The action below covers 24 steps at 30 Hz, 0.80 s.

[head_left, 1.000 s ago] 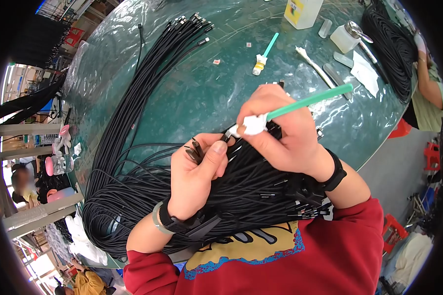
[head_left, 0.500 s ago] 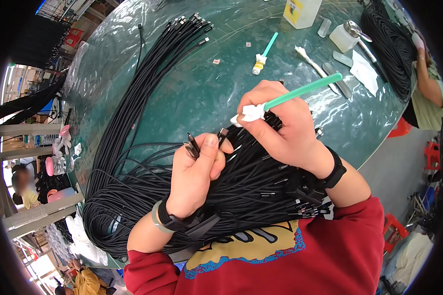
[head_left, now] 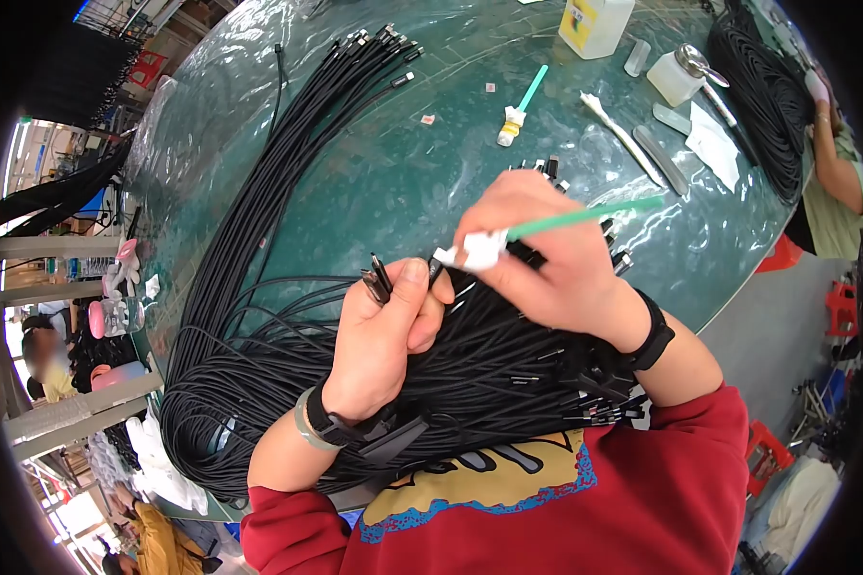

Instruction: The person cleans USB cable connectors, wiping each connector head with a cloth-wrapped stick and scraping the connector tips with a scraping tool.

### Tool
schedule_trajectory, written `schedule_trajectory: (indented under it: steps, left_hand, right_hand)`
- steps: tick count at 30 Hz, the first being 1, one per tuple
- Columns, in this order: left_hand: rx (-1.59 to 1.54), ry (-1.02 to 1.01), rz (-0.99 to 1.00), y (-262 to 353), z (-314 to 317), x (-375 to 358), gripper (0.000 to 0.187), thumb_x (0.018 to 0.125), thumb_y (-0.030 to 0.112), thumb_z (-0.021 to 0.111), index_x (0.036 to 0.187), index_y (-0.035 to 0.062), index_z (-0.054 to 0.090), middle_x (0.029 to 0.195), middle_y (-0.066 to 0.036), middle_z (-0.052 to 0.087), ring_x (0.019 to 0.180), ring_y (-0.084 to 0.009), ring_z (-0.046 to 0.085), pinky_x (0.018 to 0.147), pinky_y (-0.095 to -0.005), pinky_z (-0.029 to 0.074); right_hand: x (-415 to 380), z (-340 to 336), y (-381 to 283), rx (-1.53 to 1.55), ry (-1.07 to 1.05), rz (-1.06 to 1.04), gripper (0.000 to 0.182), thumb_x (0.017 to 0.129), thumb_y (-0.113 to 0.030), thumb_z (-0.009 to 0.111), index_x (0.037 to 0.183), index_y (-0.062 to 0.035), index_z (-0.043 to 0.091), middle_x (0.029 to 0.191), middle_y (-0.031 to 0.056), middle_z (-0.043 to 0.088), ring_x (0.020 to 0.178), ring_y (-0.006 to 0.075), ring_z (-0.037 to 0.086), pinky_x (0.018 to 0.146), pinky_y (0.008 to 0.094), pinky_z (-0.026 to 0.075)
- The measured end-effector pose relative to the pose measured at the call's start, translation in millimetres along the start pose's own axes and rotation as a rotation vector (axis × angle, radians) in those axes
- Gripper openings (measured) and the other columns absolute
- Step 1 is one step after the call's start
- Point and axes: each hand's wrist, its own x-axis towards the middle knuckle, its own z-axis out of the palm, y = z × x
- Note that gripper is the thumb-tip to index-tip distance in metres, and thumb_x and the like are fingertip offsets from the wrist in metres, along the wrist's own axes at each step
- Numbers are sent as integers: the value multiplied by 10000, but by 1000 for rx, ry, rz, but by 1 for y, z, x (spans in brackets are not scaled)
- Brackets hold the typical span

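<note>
- The left hand (head_left: pixel 384 335) has its fingers curled tight round a few black cable ends, the thumb (head_left: pixel 410 280) pressed on top; connector tips (head_left: pixel 378 278) stick out past the knuckles.
- The right hand (head_left: pixel 547 259) is clenched on a green-handled swab (head_left: pixel 547 224); its white head (head_left: pixel 470 251) touches a connector held up by the left hand.
- Under both wrists lies a thick bundle of black cables (head_left: pixel 489 364), resting across the near edge of the green table (head_left: pixel 384 182).
- To the left, a long sheaf of cables (head_left: pixel 278 182) runs away across the table.
- Further off lie a second swab (head_left: pixel 520 107), a white stick (head_left: pixel 623 136), a pump bottle (head_left: pixel 676 72) and a yellow-labelled bottle (head_left: pixel 594 21).
- At the far right, another person's arm (head_left: pixel 834 163) rests beside a cable coil (head_left: pixel 762 86).
</note>
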Motion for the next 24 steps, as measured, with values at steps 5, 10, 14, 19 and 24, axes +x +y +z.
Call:
schedule_trajectory:
  steps: [5,10,14,19,24]
  left_hand:
    - [198,27,93,-3,3,0,312,916,235,359,765,12,517,483,48,365,453,-25,283,431,-187,231]
    - [310,59,169,-4,7,-1,298,915,224,365,772,14,522,489,54,363,460,-20,272,436,-186,226]
    - [404,73,165,-4,13,-5,287,914,211,368,773,16,526,492,52,373,454,-19,275,433,-185,229]
    - [314,93,196,-3,6,-1,285,913,205,368,777,15,530,494,49,378,452,-20,280,429,-186,230]
    - [337,69,157,-5,8,-1,287,913,205,369,775,13,532,489,48,377,451,-20,284,426,-185,229]
  right_hand:
    - [1,-3,-1,18,6,19,136,677,-14,617,795,-42,557,724,42,567,651,203,522,616,291,395]
    - [3,2,-4,26,30,11,119,687,-28,608,793,-43,555,719,44,566,645,198,520,603,289,386]
    - [0,3,-1,7,39,3,106,693,-35,602,788,-42,554,712,43,563,636,197,514,595,287,381]
    - [0,-3,-7,23,32,79,96,695,-30,592,781,-41,550,705,39,558,620,199,503,594,286,375]
    - [1,4,-5,24,59,12,89,700,-24,580,779,-45,546,705,39,557,611,202,496,609,294,367]
